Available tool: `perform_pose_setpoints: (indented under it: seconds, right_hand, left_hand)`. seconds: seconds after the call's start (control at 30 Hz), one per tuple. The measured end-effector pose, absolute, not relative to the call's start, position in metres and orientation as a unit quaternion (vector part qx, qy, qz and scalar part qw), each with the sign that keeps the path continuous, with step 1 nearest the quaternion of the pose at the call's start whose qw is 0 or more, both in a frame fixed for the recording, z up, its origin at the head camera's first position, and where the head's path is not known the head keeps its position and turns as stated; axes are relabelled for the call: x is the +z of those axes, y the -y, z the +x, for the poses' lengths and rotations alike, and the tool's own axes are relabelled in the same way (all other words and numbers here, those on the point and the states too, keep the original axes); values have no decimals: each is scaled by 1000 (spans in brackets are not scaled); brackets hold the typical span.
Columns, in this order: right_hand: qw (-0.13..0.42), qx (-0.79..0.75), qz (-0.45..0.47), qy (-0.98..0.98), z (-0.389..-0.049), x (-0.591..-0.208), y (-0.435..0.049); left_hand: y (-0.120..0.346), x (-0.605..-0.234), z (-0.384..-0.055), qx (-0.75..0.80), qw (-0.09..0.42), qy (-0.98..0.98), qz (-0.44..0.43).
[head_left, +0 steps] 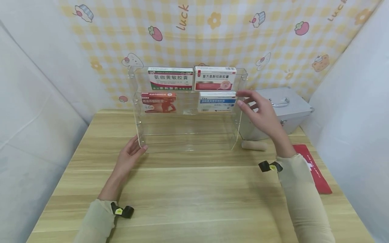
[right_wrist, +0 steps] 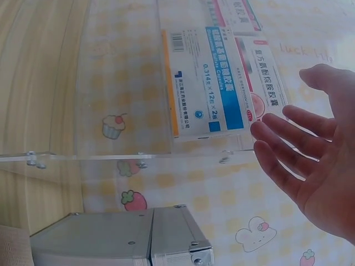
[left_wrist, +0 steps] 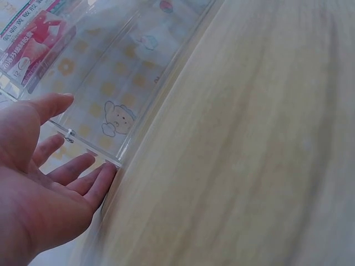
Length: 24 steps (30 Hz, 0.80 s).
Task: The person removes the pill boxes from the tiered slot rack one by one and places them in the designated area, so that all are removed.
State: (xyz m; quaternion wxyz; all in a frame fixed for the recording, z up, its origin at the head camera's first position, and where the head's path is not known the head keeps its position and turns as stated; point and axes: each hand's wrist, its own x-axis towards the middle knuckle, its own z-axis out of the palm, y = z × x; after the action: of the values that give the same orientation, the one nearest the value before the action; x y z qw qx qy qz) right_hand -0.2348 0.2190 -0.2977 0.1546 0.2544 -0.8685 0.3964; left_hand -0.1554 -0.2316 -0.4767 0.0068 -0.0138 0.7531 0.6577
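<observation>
A clear acrylic tiered display rack stands on the wooden table. On its top tier are a green-and-white medicine box and a red-and-white medicine box. One tier down, a red-orange medicine box stands at the left and a blue-and-white medicine box at the right. My left hand is at the rack's lower left corner, fingertips by the side panel's edge, thumb apart from them. Beside the rack's right side, my right hand has its fingers spread, fingertips close to the blue-and-white box.
To the rack's right stands a silver metal case with a handle on its lid. A beige roll lies in front of it. Further right, a red flat item lies partly behind the right sleeve. A yellow checked cloth hangs behind.
</observation>
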Motion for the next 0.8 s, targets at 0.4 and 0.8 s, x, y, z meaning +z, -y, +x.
perform_pose_setpoints:
  seconds: [0.4,0.8]
  right_hand:
    - [162,387,246,874,-245,-295,-219]
    - [153,384,243,877,-248,-296,-220]
  left_hand:
    - [231,-474,-154,665,7,-747,-14]
    - [231,-473,-152,671,9,-742,-18]
